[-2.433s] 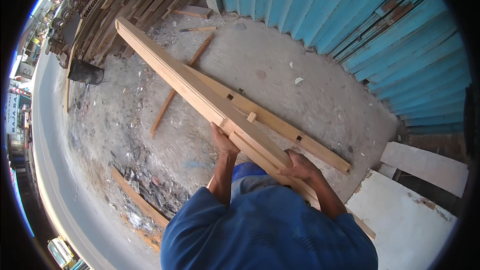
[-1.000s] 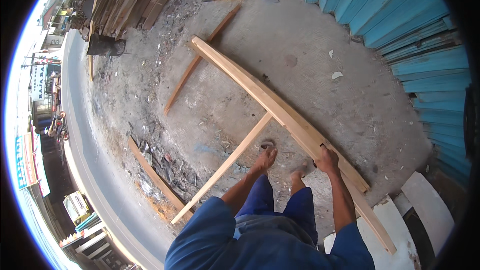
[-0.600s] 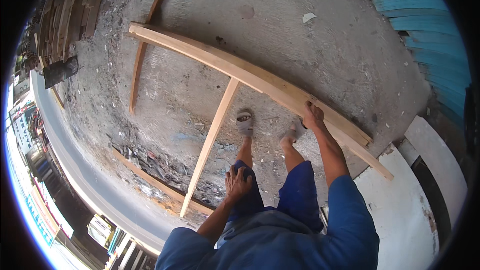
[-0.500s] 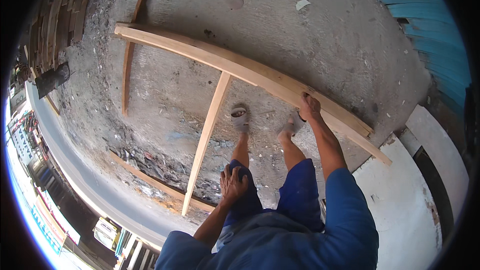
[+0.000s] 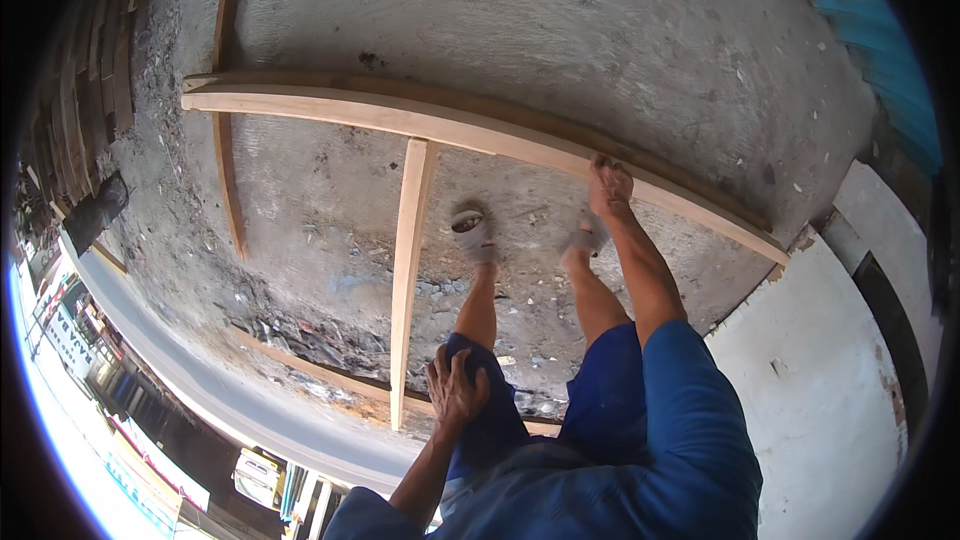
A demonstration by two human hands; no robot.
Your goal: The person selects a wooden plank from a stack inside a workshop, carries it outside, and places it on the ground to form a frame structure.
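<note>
My right hand (image 5: 610, 186) is closed around a long pale wooden beam (image 5: 370, 112), right of its middle. A second, darker long timber (image 5: 480, 114) lies just behind it, running nearly parallel. From the pale beam a shorter wooden piece (image 5: 408, 275) extends back toward me, its far end meeting the beam's near side; I cannot tell if they are joined. My left hand (image 5: 457, 388) rests on my left knee with the fingers spread, holding nothing. I am bent over, and my sandalled feet (image 5: 474, 230) are on the near side of the beam.
At the left, a thin timber strip (image 5: 226, 170) passes beneath the beams. Another strip (image 5: 310, 365) lies near the road edge. Stacked boards (image 5: 75, 130) stand at far left. A white slab (image 5: 810, 360) is at right, blue corrugated sheeting (image 5: 880, 30) beyond. Debris litters the rough concrete.
The view has turned a little. The pale beam's right end has drawn nearer the darker timber's end, and my right hand has stayed on it. My left hand has remained on my knee.
</note>
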